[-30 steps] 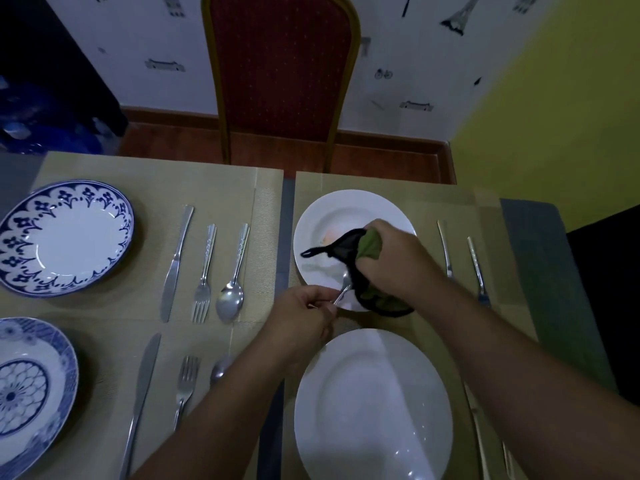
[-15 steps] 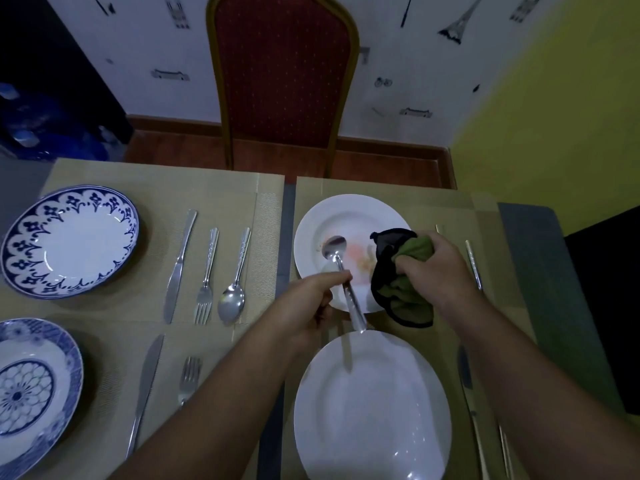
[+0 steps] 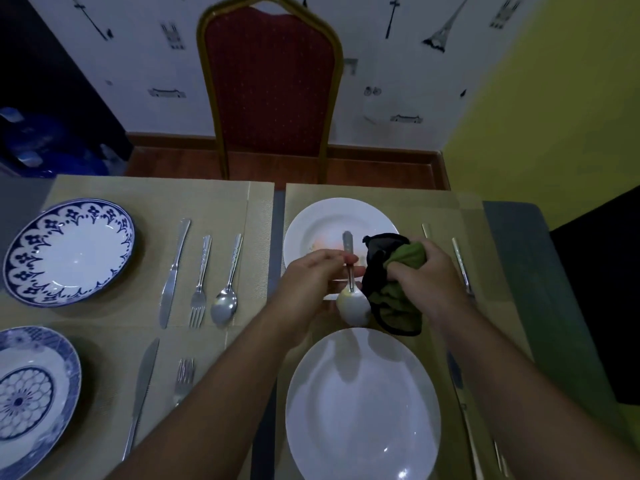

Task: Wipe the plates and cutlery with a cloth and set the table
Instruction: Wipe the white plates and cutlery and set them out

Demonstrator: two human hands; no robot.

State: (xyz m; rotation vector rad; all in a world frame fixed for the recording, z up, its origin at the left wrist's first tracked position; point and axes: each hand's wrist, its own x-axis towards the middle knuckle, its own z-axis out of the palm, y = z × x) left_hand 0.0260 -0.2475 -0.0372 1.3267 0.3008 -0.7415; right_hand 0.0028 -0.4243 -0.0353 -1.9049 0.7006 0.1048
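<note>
Up close, left hand [image 3: 313, 275] pinches a shiny steel spoon [image 3: 352, 299] (bowl down), right hand [image 3: 427, 278] bunches soft green-black cloth [image 3: 394, 299].

Red gold-framed chair [image 3: 269, 81]; patterned white wall [image 3: 398, 64]; yellow wall [image 3: 554, 116]

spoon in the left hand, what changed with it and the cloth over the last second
The spoon was turned end for end: half a second ago its bowl pointed away over the far white plate; now the bowl faces the person. The cloth, wrapped round it a second ago, came off to the right. Unchanged: the left hand holds the spoon, the right hand grips the cloth; nothing else moved.
</note>
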